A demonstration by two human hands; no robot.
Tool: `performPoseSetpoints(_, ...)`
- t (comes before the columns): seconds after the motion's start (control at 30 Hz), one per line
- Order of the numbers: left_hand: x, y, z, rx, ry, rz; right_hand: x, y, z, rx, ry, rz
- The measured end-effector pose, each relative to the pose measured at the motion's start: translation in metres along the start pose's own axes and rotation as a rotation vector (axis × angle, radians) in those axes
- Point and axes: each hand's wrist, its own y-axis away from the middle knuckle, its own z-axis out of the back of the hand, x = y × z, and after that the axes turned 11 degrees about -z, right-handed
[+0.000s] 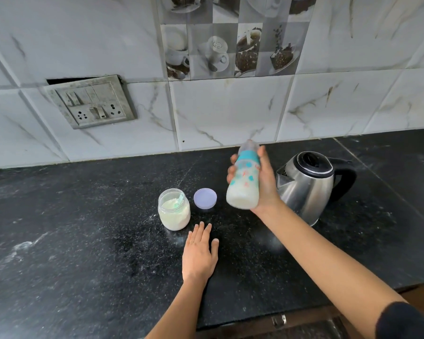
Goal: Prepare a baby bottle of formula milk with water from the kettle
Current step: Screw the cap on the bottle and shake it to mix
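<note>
Right of centre frame, the right hand point(262, 182) wraps a milky plastic baby bottle point(244, 184) with its teal collar, raised beside the steel kettle point(309, 187). The left hand point(200, 250) lies flat on the speckled black counter point(83, 228).

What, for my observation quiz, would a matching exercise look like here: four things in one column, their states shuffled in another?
Things: 1 baby bottle; 2 formula jar; 3 jar lid; 4 kettle.
States: A lilac, lying on the countertop; B lifted, tilted, in the right hand; C steel, standing farthest right; D open, scoop inside.
Pairs: 1-B; 2-D; 3-A; 4-C.
</note>
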Motion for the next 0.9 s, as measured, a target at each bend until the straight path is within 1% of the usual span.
performPoseSetpoints(0.07, -0.001, 0.0, 0.001, 0.002, -0.003, 0.004, 0.002, -0.001, 0.001, 0.023, -0.014, -0.005)
performPoseSetpoints(0.13, -0.001, 0.0, 0.001, 0.012, -0.01, 0.006, -0.009, 0.007, 0.003, 0.063, 0.091, -0.043)
performPoseSetpoints(0.2, 0.0, 0.0, 0.001, 0.012, -0.011, 0.009, -0.014, 0.013, 0.001, 0.053, 0.164, -0.053)
performPoseSetpoints(0.3, -0.001, 0.001, 0.001, -0.001, -0.014, 0.003, -0.001, 0.004, -0.003, -0.001, 0.025, -0.006)
performPoseSetpoints(0.37, -0.001, 0.002, 0.001, -0.006, -0.012, 0.005, 0.001, 0.001, -0.001, -0.022, 0.011, -0.004)
performPoseSetpoints(0.5, -0.001, 0.001, 0.001, 0.003, -0.013, 0.011, -0.02, 0.013, 0.002, 0.038, 0.167, -0.059)
performPoseSetpoints(0.53, -0.001, 0.001, 0.001, 0.003, -0.012, 0.01, -0.018, 0.013, 0.001, 0.029, 0.157, -0.056)
performPoseSetpoints(0.63, -0.001, 0.001, 0.002, 0.005, -0.004, 0.008, -0.001, 0.0, 0.001, -0.008, -0.045, 0.007)
performPoseSetpoints(0.67, -0.001, 0.001, 0.002, 0.003, -0.002, 0.009, 0.002, -0.001, 0.0, -0.005, -0.065, 0.013)
performPoseSetpoints(0.73, -0.001, 0.001, 0.003, 0.002, 0.002, 0.01, -0.005, 0.003, 0.001, 0.038, 0.012, -0.018)
performPoseSetpoints(0.8, -0.001, 0.001, 0.002, 0.004, 0.001, 0.01, -0.018, 0.013, 0.001, 0.061, 0.174, -0.057)
performPoseSetpoints(0.83, -0.001, 0.002, 0.002, 0.002, -0.003, 0.009, -0.02, 0.015, -0.001, 0.058, 0.212, -0.06)
performPoseSetpoints(0.87, -0.001, 0.001, 0.002, -0.001, -0.005, 0.007, -0.018, 0.014, -0.004, 0.055, 0.184, -0.061)
performPoseSetpoints(0.9, -0.001, 0.001, 0.002, -0.004, -0.002, 0.006, -0.013, 0.01, -0.006, 0.05, 0.104, -0.049)
